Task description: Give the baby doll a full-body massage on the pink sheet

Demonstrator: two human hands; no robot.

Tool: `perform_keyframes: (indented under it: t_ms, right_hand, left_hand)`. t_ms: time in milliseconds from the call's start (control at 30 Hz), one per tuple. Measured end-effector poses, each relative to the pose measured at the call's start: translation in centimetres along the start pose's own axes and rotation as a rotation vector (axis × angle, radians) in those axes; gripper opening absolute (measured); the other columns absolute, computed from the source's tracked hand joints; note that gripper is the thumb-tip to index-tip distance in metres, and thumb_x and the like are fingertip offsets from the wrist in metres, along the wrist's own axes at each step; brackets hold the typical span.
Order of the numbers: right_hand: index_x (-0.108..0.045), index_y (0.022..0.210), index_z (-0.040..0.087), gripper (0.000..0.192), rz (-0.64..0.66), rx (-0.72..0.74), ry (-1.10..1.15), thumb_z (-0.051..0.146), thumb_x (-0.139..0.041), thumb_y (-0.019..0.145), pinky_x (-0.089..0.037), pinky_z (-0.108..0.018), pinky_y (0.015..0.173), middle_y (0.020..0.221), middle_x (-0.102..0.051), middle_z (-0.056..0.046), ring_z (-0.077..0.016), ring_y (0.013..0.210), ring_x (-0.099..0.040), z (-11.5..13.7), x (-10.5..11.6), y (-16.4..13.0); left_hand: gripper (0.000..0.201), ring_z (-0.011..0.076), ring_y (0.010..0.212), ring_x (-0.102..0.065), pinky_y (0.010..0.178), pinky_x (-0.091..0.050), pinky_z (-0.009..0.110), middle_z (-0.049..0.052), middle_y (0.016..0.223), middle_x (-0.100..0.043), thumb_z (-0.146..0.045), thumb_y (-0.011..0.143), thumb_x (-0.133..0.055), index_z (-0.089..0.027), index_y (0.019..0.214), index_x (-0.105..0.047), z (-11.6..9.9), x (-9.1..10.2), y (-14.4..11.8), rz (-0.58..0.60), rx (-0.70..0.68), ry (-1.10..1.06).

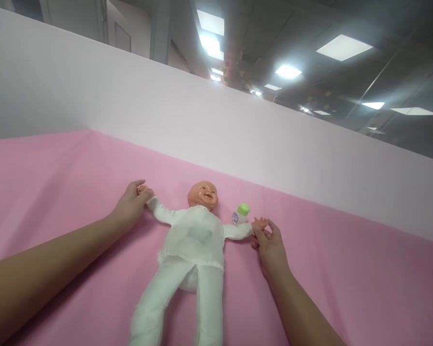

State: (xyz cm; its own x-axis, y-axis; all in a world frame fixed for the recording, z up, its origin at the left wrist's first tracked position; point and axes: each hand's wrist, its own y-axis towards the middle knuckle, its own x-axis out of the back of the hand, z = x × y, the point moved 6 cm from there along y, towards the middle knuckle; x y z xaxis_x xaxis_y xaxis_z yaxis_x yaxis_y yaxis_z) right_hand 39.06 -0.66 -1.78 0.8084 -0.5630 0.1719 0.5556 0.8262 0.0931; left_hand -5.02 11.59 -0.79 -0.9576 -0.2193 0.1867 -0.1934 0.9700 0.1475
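Note:
A baby doll (193,250) in a white suit lies on its back on a pink cloth (57,182), arms spread wide, head toward the far wall. My left hand (130,204) is closed around the doll's hand on the left side. My right hand (270,247) pinches the doll's other hand with its fingertips. A small white bottle with a green cap (240,214) lies on the cloth just beyond the doll's right-side arm, next to its head.
A white partition wall (238,129) stands along the far edge of the pink surface. Above it are ceiling panels with lights. Pink cloth stretches out to the left and right of the doll.

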Motion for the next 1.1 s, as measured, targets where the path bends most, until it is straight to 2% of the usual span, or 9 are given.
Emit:
perform_keyframes:
  t_ms: [167, 300, 400, 500, 567, 700, 767, 900, 1100]
  right_hand:
    - [-0.039, 0.152, 0.021, 0.084, -0.024, -0.072, -0.314, 0.06, -0.066, 0.082, -0.061, -0.035, 0.068, 0.123, -0.07, -0.012, -0.0247, 0.085, -0.073, -1.1, 1.9, 1.7]
    - [-0.052, 0.143, 0.021, 0.071, -0.012, -0.049, -0.541, 0.058, -0.064, 0.084, -0.056, -0.044, 0.088, 0.116, -0.072, -0.012, -0.0306, 0.1, -0.071, -0.6, 2.2, 1.8]
    - [-0.056, 0.138, 0.021, 0.066, -0.012, -0.038, -0.578, 0.055, -0.065, 0.084, -0.049, -0.047, 0.098, 0.115, -0.073, -0.012, -0.0333, 0.111, -0.067, -0.3, 2.2, 1.9]
    - [-0.056, 0.138, 0.021, 0.064, -0.011, -0.036, -0.583, 0.055, -0.064, 0.084, -0.049, -0.045, 0.097, 0.115, -0.073, -0.011, -0.0324, 0.11, -0.068, -0.3, 2.2, 1.9]
    - [-0.052, 0.142, 0.021, 0.068, -0.018, -0.037, -0.573, 0.056, -0.064, 0.085, -0.05, -0.044, 0.095, 0.114, -0.074, -0.011, -0.0314, 0.107, -0.069, -0.5, 2.2, 1.9]
    - [-0.039, 0.151, 0.019, 0.079, -0.031, -0.053, -0.516, 0.057, -0.063, 0.085, -0.057, -0.039, 0.076, 0.111, -0.075, -0.01, -0.0266, 0.082, -0.073, -1.0, 2.2, 2.0]
    - [-0.038, 0.151, 0.02, 0.08, -0.032, -0.059, -0.48, 0.057, -0.064, 0.085, -0.058, -0.036, 0.067, 0.112, -0.074, -0.01, -0.0236, 0.07, -0.072, -1.2, 2.2, 2.0]
    - [-0.042, 0.148, 0.022, 0.08, -0.025, -0.06, -0.433, 0.06, -0.066, 0.083, -0.059, -0.037, 0.065, 0.111, -0.074, -0.009, -0.0225, 0.065, -0.071, -1.2, 2.1, 2.0]
    - [-0.036, 0.153, 0.015, 0.092, -0.098, -0.025, -0.416, 0.06, -0.07, 0.08, -0.054, -0.044, 0.093, 0.117, -0.072, -0.014, -0.0315, 0.103, -0.072, -0.4, 2.3, 1.9]
  left_hand:
    - [0.048, 0.032, 0.104, -0.07, 0.09, -0.053, 0.042, 0.01, 0.114, -0.073, -0.048, 0.082, -0.06, -0.02, 0.12, -0.065, 0.5, 1.4, 1.9, 0.125, 0.026, 0.392]
    - [0.043, 0.0364, 0.115, -0.065, 0.096, -0.051, 0.047, 0.012, 0.124, -0.071, -0.046, 0.085, -0.054, -0.02, 0.115, -0.07, -2.1, 1.3, 0.7, 0.221, -0.201, 0.729]
    - [0.045, 0.0365, 0.126, -0.058, 0.107, -0.044, 0.051, 0.013, 0.133, -0.067, -0.037, 0.083, -0.056, -0.019, 0.122, -0.068, -5.2, -0.3, -2.8, 0.348, -0.593, 0.833]
    - [0.046, 0.0327, 0.128, -0.057, 0.109, -0.044, 0.047, 0.007, 0.136, -0.065, -0.027, 0.079, -0.062, -0.028, 0.125, -0.068, -6.8, -2.4, -8.2, 0.646, -0.889, 0.765]
    - [0.057, 0.036, 0.138, -0.05, 0.112, -0.042, 0.051, 0.008, 0.149, -0.056, -0.022, 0.078, -0.064, -0.031, 0.134, -0.062, -7.1, -3.3, -11.1, 0.792, -0.936, 0.741]
    - [0.102, 0.0473, 0.151, -0.025, 0.117, -0.032, 0.064, 0.015, 0.169, -0.021, -0.034, 0.07, -0.075, -0.029, 0.161, -0.028, -7.3, -4.2, -15.0, 1.007, -0.914, 0.758]
    - [0.102, 0.0478, 0.151, -0.024, 0.118, -0.029, 0.066, 0.014, 0.169, -0.022, -0.036, 0.069, -0.076, -0.03, 0.16, -0.03, -8.2, -4.5, -16.6, 1.046, -0.979, 0.717]
    - [0.08, 0.039, 0.141, -0.047, 0.12, -0.036, 0.054, 0.013, 0.149, -0.055, -0.036, 0.072, -0.077, -0.028, 0.147, -0.05, -11.1, -5.0, -20.1, 1.034, -1.231, 0.475]
    - [0.057, 0.0254, 0.118, -0.066, 0.115, -0.046, 0.039, 0.009, 0.118, -0.074, -0.024, 0.083, -0.073, -0.025, 0.136, -0.053, -12.5, -5.4, -22.2, 0.892, -1.376, 0.262]
